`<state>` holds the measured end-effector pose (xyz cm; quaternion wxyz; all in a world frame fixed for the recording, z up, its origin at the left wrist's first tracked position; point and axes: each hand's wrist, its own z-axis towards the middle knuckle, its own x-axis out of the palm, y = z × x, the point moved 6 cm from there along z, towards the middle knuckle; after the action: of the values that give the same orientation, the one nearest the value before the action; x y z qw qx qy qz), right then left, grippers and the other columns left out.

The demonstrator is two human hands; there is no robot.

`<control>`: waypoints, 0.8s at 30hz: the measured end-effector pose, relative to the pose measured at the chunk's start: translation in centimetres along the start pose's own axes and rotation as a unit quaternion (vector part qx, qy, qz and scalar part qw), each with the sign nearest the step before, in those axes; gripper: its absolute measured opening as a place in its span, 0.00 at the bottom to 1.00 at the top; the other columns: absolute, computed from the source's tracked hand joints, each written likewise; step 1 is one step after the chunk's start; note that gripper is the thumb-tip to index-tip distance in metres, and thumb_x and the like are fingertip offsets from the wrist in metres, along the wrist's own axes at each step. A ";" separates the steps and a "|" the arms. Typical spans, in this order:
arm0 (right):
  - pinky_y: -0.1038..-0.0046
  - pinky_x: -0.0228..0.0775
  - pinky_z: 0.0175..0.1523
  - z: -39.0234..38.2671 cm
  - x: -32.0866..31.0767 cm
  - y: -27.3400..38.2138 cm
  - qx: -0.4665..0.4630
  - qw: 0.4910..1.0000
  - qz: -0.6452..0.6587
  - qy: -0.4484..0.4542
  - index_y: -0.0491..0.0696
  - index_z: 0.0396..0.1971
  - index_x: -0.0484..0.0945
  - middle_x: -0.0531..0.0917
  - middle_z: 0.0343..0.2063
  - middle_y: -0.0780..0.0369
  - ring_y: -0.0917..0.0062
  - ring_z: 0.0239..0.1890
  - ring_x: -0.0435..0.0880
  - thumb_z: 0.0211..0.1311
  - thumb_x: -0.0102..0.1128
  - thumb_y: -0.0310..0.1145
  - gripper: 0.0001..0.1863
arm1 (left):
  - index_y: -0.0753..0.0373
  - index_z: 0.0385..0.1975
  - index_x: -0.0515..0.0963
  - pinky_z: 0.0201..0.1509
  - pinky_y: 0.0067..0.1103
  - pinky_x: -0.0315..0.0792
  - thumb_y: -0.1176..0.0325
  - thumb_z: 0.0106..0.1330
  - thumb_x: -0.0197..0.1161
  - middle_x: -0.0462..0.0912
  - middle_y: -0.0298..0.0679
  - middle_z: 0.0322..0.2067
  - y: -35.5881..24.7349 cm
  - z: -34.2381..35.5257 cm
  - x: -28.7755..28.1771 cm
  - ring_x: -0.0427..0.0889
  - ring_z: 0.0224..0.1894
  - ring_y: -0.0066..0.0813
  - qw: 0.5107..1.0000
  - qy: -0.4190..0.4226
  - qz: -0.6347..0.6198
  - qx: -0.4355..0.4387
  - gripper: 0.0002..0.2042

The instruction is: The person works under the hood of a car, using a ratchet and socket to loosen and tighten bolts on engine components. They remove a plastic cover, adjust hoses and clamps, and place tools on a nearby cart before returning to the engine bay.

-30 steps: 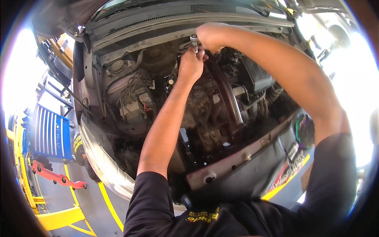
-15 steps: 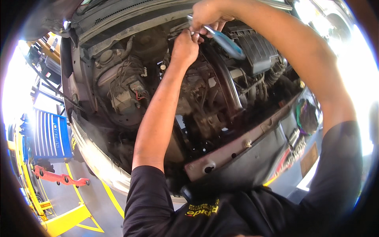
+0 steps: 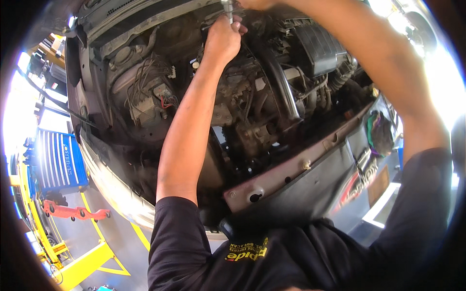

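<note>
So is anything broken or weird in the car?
Nothing looks broken. The engine bay is grimy, and a rag sits on the front panel. The left hand grips a metal tool.

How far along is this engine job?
Done: the bonnet is up and the engine bay lies exposed. In hand: the left hand grips a metal tool at the back of the bay; the right hand, mostly cut off, meets it. Left: hoses and wiring look connected; I can't tell more.
</note>
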<state>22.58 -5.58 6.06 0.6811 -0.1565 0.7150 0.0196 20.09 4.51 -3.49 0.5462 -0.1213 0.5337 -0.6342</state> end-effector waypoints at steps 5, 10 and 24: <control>0.61 0.81 0.42 0.3 -1.8 2.2 0.124 0.966 0.051 0.223 0.48 0.42 0.87 0.89 0.34 0.53 0.62 0.40 0.89 0.66 0.60 0.37 0.12 | 0.61 0.42 0.83 0.53 0.39 0.75 0.64 0.72 0.54 0.87 0.48 0.44 3.8 1.2 -1.0 0.85 0.49 0.46 0.995 0.012 0.094 0.013 0.12; 0.63 0.84 0.41 2.4 -0.2 5.7 -0.051 0.959 -0.218 0.173 0.45 0.45 0.86 0.90 0.37 0.57 0.69 0.36 0.89 0.75 0.52 0.44 0.19 | 0.68 0.42 0.79 0.46 0.36 0.76 0.67 0.67 0.60 0.84 0.54 0.39 3.6 1.4 -2.0 0.84 0.43 0.49 0.992 -0.107 0.026 0.054 0.11; 0.63 0.80 0.45 -2.6 -4.4 4.0 0.174 0.951 0.151 0.204 0.42 0.40 0.86 0.88 0.35 0.50 0.61 0.39 0.88 0.60 0.67 0.38 0.15 | 0.58 0.35 0.85 0.50 0.43 0.69 0.61 0.63 0.68 0.87 0.46 0.34 0.2 0.2 -3.9 0.83 0.45 0.49 0.953 -0.210 0.210 0.053 0.08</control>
<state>19.20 -1.48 9.80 0.5265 0.0740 0.8462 -0.0347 21.77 7.68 -1.85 0.7724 -0.1077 0.3863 -0.4925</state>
